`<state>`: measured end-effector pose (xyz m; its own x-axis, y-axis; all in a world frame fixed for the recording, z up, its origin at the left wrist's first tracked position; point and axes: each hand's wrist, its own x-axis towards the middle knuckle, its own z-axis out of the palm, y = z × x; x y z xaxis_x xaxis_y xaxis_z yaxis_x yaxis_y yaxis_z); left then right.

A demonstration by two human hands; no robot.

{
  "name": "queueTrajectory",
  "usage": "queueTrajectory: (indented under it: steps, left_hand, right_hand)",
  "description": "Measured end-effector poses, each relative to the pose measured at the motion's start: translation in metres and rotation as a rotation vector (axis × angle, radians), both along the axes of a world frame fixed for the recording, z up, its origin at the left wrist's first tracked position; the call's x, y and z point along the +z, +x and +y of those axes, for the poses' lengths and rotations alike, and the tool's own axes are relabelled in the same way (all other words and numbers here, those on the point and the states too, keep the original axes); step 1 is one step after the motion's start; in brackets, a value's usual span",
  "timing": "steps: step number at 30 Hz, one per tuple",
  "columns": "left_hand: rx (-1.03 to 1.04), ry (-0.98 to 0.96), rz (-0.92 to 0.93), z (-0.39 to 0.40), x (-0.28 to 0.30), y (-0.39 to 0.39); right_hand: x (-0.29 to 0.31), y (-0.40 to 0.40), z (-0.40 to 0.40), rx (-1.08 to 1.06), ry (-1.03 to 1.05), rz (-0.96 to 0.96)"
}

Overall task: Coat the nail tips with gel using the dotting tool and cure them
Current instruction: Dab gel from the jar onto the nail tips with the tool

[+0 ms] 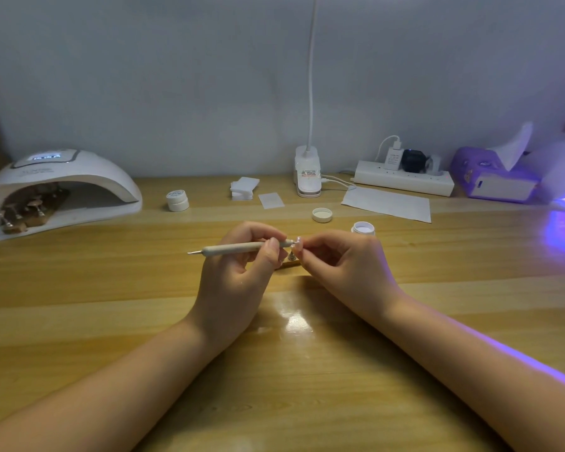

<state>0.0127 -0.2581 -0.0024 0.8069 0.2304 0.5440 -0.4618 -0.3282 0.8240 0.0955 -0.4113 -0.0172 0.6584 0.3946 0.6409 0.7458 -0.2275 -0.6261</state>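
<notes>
On the wooden table (307,370), the left hand (238,265) grips a beige dotting tool (235,248) lying nine-to-three, its tip toward the nail tip (298,240) pinched by the right hand (343,265).

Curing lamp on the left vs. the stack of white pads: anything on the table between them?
Head view: two small white gel jars, stacked and closed, stand between the curing lamp and the pad stack.

Both bare forearms reach forward and converge, the left hand (235,272) with fingers (272,247) curled in a pinch, the right hand (346,269) facing it, its fingers curled and fingertips nearly meeting the left's.
</notes>
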Motion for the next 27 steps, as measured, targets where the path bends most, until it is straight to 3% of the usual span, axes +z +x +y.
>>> queueTrajectory:
  steps: [14, 27]
  left_hand:
    - [0.006, -0.087, -0.047, -0.0014, -0.0004, 0.0004]
    - [0.002, -0.047, -0.029, -0.0004, -0.0014, 0.0012]
  right_hand:
    - [0.0015, -0.0017, 0.0, -0.005, 0.016, -0.003]
    - [0.002, -0.0012, -0.0008, 0.015, 0.006, 0.003]
